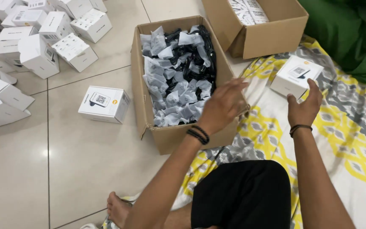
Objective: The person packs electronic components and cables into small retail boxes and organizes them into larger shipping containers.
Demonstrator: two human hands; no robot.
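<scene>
A tiled floor [85, 169] and a patterned yellow-and-grey sheet [352, 140] lay beneath the hands, the sheet apparently spread to give the seated person a soft place. Directly ahead of the left hand [223, 106] an open cardboard box [183, 138] was filled with bagged black cables [178, 72], kept within easy reach. A second cardboard box [267, 38] was set beyond both hands. Far to the left, white boxes [34, 38] were heaped, and a single white box [104, 104] was placed apart. The left hand was held open, fingers spread, over the cable box's near corner, nothing grasped. A small white carton [295, 76] was gripped by the right hand [306, 106], lifted over the sheet
</scene>
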